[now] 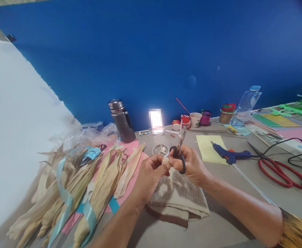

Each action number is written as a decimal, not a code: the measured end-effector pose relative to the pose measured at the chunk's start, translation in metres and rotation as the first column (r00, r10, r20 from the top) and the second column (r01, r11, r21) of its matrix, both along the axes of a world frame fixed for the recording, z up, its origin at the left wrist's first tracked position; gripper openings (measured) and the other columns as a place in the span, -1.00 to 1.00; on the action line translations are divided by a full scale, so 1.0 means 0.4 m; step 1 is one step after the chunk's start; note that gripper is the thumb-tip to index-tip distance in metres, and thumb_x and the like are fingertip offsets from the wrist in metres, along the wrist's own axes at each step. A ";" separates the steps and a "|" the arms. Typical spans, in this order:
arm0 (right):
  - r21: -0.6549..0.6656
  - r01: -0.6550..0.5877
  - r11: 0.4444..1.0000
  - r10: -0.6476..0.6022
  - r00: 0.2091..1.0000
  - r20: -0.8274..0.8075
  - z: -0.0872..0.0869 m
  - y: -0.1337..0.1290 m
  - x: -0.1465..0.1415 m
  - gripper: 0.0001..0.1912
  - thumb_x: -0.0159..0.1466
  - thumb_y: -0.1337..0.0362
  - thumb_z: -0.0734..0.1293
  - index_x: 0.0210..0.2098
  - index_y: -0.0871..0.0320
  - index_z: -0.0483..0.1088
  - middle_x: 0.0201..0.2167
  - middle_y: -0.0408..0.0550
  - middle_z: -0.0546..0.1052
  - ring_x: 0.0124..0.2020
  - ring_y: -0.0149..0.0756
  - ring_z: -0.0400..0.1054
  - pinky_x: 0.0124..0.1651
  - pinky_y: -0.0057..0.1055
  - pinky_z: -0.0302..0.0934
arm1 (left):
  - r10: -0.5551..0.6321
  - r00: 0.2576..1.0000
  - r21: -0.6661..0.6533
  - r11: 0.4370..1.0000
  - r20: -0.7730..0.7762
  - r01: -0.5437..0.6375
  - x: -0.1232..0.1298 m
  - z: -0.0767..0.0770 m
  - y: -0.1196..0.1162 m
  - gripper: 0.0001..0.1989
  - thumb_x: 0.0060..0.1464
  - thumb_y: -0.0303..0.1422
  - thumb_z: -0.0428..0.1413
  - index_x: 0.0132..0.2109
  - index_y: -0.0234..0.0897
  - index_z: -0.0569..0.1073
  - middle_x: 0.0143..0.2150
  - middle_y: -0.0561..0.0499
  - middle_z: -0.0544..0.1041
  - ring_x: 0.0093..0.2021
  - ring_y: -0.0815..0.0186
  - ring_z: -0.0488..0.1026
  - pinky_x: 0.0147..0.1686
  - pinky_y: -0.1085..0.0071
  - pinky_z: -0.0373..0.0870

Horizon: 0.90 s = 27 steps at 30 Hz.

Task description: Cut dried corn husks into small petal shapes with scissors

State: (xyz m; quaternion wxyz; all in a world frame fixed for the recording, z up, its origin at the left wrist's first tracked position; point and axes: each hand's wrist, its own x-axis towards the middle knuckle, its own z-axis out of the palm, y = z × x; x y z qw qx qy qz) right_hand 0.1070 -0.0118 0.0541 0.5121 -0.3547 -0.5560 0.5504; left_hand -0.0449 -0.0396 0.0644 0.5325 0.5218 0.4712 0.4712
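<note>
Left hand (151,174) pinches small pale piece (166,161) against right hand (194,166)'s fingertips; right also grips black-handled scissors (183,164), blades up, likely keeping fingertips free, folded towel (179,203) below both hands.

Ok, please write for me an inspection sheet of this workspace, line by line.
Surface: grey table, folded towel on it.
Job's things: small pale piece, black-handled scissors, dried husks lying at left.
Clutter: glue gun, red-handled scissors, clear bottle, flask.
Hands: left hand pinches the small pale piece; right hand holds the black-handled scissors.
Cables: black cable near the red-handled scissors.
Surroundings: blue panel behind, white surface at left.
</note>
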 end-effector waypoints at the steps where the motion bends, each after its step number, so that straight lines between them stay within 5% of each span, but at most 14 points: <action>1: -0.007 0.020 1.000 -0.020 0.999 -0.026 -0.001 -0.001 -0.002 -0.76 -0.03 0.28 0.43 -0.37 0.19 0.37 -0.52 -0.19 0.39 -0.50 -0.43 0.21 -0.45 -0.48 0.10 | 0.013 0.997 -0.007 1.000 0.071 -0.013 0.009 -0.007 -0.001 -0.80 -0.05 -0.29 0.27 -0.45 -0.31 0.44 -0.51 0.08 0.43 -0.46 0.42 0.33 -0.38 0.49 0.25; 7: -0.059 -0.027 0.998 0.024 0.999 -0.041 -0.003 0.020 0.012 -0.64 0.01 0.07 0.49 -0.38 0.19 0.38 -0.55 -0.20 0.34 -0.52 -0.45 0.11 -0.46 -0.48 0.00 | 0.126 0.944 -0.035 0.992 0.305 -0.122 0.018 -0.016 0.003 -0.88 -0.06 -0.35 0.27 -0.39 -0.32 0.53 -0.46 0.06 0.46 -0.43 0.43 0.37 -0.31 0.48 0.34; 10: 0.019 -0.234 0.972 0.231 0.968 0.096 -0.006 0.032 0.032 -0.51 0.15 -0.14 0.37 -0.43 0.23 0.40 -0.56 -0.15 0.34 -0.52 -0.45 0.07 -0.45 -0.45 -0.04 | 0.200 0.903 -0.004 0.977 0.380 -0.215 -0.004 0.013 0.006 -0.90 -0.06 -0.37 0.26 -0.40 -0.31 0.53 -0.46 0.07 0.48 -0.42 0.43 0.39 -0.30 0.48 0.35; 15: 0.003 -0.553 0.833 0.538 0.811 0.229 -0.009 0.022 0.035 -0.36 0.11 -0.31 0.32 -0.42 0.24 0.38 -0.55 -0.08 0.42 -0.50 -0.39 0.19 -0.44 -0.45 0.01 | 0.239 0.870 0.038 0.959 0.432 -0.282 -0.032 0.051 0.003 -0.92 -0.08 -0.40 0.23 -0.45 -0.31 0.50 -0.47 0.05 0.48 -0.44 0.40 0.40 -0.34 0.45 0.38; 27: -0.083 -0.570 0.817 0.574 0.794 0.197 -0.008 0.014 0.029 -0.40 0.02 -0.25 0.42 -0.48 0.21 0.32 -0.59 -0.16 0.37 -0.53 -0.37 0.30 -0.44 -0.48 0.17 | 0.178 0.897 0.065 0.973 0.406 -0.223 -0.038 0.054 -0.001 -0.93 -0.07 -0.41 0.21 -0.43 -0.31 0.48 -0.47 0.06 0.50 -0.47 0.39 0.42 -0.35 0.42 0.40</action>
